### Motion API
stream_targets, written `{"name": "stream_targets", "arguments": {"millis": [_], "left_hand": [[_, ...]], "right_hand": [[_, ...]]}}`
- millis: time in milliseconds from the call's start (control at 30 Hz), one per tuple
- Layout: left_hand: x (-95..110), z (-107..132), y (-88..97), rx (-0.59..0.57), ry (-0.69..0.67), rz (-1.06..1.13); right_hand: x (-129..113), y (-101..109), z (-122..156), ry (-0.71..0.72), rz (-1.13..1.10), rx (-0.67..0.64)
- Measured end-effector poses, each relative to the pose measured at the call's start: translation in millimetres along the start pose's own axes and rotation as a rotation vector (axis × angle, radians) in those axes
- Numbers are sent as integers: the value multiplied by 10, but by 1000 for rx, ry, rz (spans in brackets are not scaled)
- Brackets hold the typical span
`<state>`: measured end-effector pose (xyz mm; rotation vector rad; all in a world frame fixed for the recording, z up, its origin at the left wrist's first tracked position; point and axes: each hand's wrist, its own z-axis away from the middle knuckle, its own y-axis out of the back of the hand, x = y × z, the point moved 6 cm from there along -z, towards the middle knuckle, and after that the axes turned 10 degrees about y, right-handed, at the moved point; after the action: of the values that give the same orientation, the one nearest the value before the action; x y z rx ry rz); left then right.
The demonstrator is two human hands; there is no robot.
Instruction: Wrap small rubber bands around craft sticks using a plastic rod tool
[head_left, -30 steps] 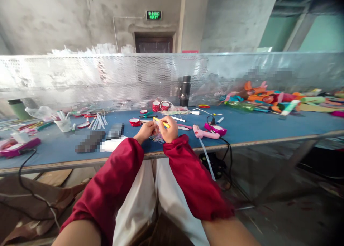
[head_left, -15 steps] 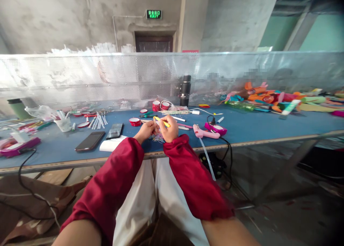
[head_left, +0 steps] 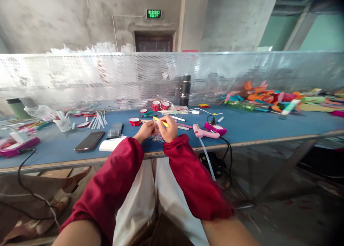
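Observation:
Over the front edge of the blue table, my two hands meet with their fingertips close together. My right hand [head_left: 170, 130] is closed around a slim yellow pen-shaped tool [head_left: 165, 124], its tip pointing left toward the other hand. The fingers of my left hand [head_left: 145, 130] are pinched together; whatever sits between them is too small to make out. Below the hands lies a small loose pile of thin, pale, multicoloured pieces [head_left: 157, 138], partly hidden by my fingers. Red-and-white tape rolls [head_left: 134, 122] stand just beyond my left hand.
Left lie a phone [head_left: 89, 141], a second dark device [head_left: 115, 130], white paper [head_left: 110, 145] and a cup of pens [head_left: 63, 124]. Right are a pink glue gun [head_left: 203, 133] and a purple box [head_left: 217, 129]. A black flask [head_left: 185, 91] stands behind; colourful foam pieces [head_left: 264, 93] lie far right.
My hands and the yellow tool stay almost in place, with only a tiny shift of the fingers. At lower left, a nearby person's feet have moved slightly.

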<state>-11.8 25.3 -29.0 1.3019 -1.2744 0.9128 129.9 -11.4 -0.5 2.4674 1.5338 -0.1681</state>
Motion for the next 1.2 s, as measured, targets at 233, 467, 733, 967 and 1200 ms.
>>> {"name": "stream_targets", "arguments": {"millis": [233, 467, 733, 967, 1200], "left_hand": [[4, 6, 4, 1, -1, -5], [0, -1, 3, 6, -4, 6], [-5, 3, 3, 3, -2, 9], [-13, -3, -1, -5, -1, 10], [-25, -19, 11, 3, -4, 8]], "right_hand": [[1, 11, 1, -2, 3, 7], [15, 15, 1, -12, 5, 15], [9, 17, 0, -9, 2, 20], [19, 10, 7, -7, 2, 19], [2, 15, 8, -2, -2, 16]]}}
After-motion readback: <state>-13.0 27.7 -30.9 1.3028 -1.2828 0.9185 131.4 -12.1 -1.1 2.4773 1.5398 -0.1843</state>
